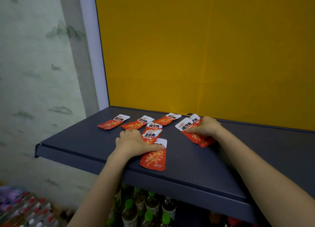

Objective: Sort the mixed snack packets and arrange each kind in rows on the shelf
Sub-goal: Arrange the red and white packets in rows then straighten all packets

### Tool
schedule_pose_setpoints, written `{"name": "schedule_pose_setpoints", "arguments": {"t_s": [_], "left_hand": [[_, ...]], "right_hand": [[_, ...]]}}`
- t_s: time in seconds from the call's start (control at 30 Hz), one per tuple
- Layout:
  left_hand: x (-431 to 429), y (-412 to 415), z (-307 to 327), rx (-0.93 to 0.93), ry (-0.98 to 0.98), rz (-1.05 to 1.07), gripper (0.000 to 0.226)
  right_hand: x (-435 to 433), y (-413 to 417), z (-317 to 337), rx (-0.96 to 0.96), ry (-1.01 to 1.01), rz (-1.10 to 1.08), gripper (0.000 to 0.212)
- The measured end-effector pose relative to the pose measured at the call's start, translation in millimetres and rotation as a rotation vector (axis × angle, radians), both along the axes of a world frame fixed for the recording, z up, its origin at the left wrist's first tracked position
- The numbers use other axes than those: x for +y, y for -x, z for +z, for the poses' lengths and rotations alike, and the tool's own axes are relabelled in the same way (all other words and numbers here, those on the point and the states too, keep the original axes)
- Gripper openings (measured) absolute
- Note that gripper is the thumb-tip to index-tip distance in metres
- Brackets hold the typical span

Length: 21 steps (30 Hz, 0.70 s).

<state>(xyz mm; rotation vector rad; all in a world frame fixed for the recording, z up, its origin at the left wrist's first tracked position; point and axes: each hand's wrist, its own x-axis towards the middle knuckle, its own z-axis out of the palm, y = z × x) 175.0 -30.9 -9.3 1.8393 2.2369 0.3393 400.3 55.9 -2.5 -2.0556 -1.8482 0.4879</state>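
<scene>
Head view: pins nearest packet (153, 158) to the shelf (196, 172) front under left hand (132, 141) thumb, fingers loosely bent, gripping nothing; two overlapping packets (151, 133) just beyond. Clasps fanned stack (187, 127) in right hand (204, 127) fingers, farther right. Rearmost, three-packet row (138, 123) before yellow panel (204, 48).
</scene>
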Motion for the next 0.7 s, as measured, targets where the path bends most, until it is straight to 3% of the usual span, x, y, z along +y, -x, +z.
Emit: {"name": "schedule_pose_setpoints", "arguments": {"t_s": [0.13,0.37,0.5,0.6,0.7], "left_hand": [[-4.4,-2.9,0.6,-0.126,-0.003,-0.042,0.097],[-20.2,-10.6,13.6,-0.216,0.051,-0.13,0.093],[-24.0,-14.1,19.7,-0.307,0.084,-0.164,0.07],[-25.4,-13.4,18.5,-0.349,0.078,-0.187,0.085],[-26.0,-8.1,15.7,-0.503,0.154,-0.249,0.093]], "right_hand": [[-14.5,-1.6,2.5,0.011,-0.057,-0.019,0.069],[-29.8,-2.0,-0.2,0.061,-0.094,-0.069,0.077],[-38.4,-2.6,-1.8,0.104,-0.135,-0.074,0.072],[-45.9,-3.5,-2.0,0.143,-0.175,-0.078,0.067],[-50.6,-7.2,-3.8,0.223,-0.198,-0.081,0.062]]}}
